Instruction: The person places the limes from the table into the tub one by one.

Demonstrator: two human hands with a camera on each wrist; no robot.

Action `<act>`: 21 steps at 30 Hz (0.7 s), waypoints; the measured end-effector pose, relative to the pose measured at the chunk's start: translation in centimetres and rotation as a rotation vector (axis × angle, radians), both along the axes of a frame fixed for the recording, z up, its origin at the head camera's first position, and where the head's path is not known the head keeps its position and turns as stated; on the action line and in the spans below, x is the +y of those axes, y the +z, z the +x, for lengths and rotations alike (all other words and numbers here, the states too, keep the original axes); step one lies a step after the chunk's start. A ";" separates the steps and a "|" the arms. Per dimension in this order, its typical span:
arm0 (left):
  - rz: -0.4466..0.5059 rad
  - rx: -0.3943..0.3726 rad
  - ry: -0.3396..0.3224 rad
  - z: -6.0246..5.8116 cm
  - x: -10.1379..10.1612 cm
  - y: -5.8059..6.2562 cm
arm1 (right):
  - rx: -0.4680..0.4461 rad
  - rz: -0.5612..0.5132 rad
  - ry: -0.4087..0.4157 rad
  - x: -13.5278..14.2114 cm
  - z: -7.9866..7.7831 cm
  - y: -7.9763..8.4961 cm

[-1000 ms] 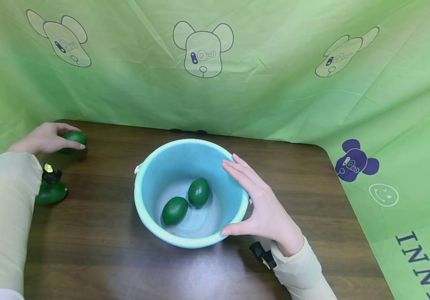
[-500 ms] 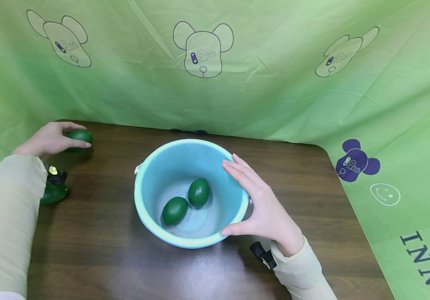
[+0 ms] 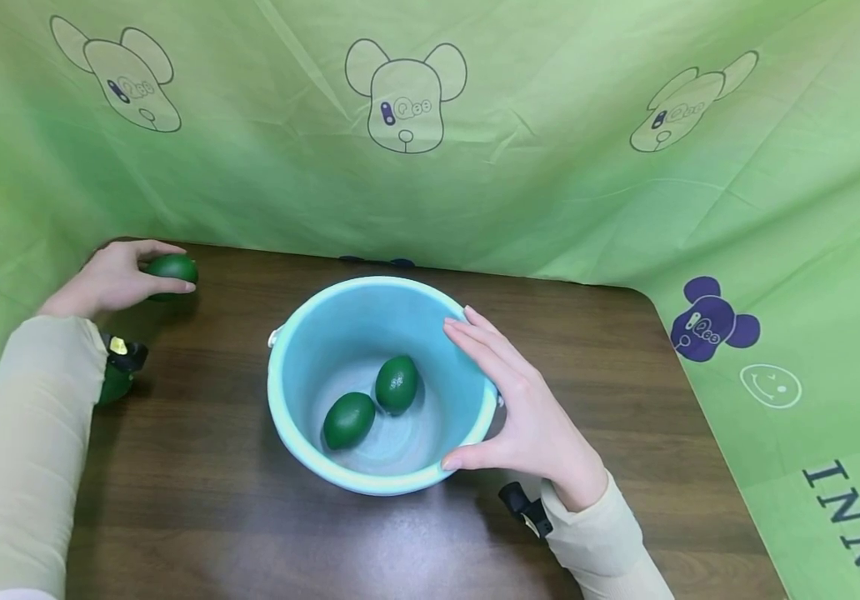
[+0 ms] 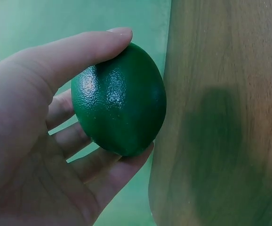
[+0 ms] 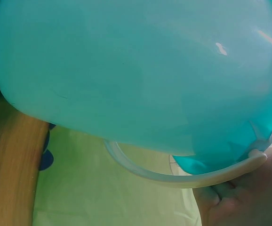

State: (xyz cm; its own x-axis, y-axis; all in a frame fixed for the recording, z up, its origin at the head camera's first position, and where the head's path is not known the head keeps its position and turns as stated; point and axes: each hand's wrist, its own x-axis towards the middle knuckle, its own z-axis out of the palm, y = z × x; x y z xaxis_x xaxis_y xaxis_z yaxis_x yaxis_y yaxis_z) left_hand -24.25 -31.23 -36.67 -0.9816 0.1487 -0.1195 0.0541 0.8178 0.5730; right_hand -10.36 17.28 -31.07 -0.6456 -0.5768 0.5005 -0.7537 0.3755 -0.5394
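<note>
In the left wrist view, my left hand (image 3: 117, 277) grips a dark green, egg-shaped fruit (image 4: 119, 101) with pebbled, glossy skin, like a lime or an avocado. Thumb and fingers pinch its sides near the table's far left corner. A light blue bucket (image 3: 381, 483) stands upright at the middle of the table. Two similar green fruits, one nearer (image 3: 349, 421) and one farther (image 3: 397, 385), lie on its bottom. My right hand (image 3: 523, 408) holds the bucket's right rim, fingers and thumb spread along it. Another green fruit (image 3: 114, 385) is partly hidden by the left wrist.
The brown wooden table (image 3: 250, 550) is backed by a green cloth (image 3: 535, 167) with cartoon heads. A whitish bucket handle (image 5: 183, 180) hangs beside the bucket in the right wrist view. Dark straps with camera mounts are on both wrists.
My left hand has shifted a little to the right with the fruit in its grip. The left forearm now covers more of the nearer fruit. The right hand and bucket stay put.
</note>
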 end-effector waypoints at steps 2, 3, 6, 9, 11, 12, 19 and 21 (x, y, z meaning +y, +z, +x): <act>0.001 0.017 0.006 0.1 0.2 0.0 | -0.004 0.000 -0.001 0.0 0.0 0.0; -0.001 0.025 0.007 0.1 0.2 0.0 | -0.005 0.000 -0.002 0.0 0.0 0.1; 0.005 0.037 0.010 0.2 0.4 0.0 | -0.007 -0.001 -0.003 0.0 0.0 0.1; 0.010 0.044 0.015 0.3 0.7 0.1 | -0.008 -0.002 -0.002 0.0 0.0 0.1; 0.014 0.051 0.020 0.4 0.9 0.1 | -0.007 -0.002 -0.002 0.0 0.0 0.0; 0.014 0.057 0.021 0.5 1.0 0.1 | -0.007 -0.001 -0.002 0.0 0.0 0.0; 0.023 0.088 0.022 0.8 1.5 0.1 | -0.010 -0.003 0.006 0.1 -0.1 -0.1; 0.024 0.096 0.018 0.9 1.6 0.1 | -0.009 -0.002 0.007 0.1 -0.1 -0.1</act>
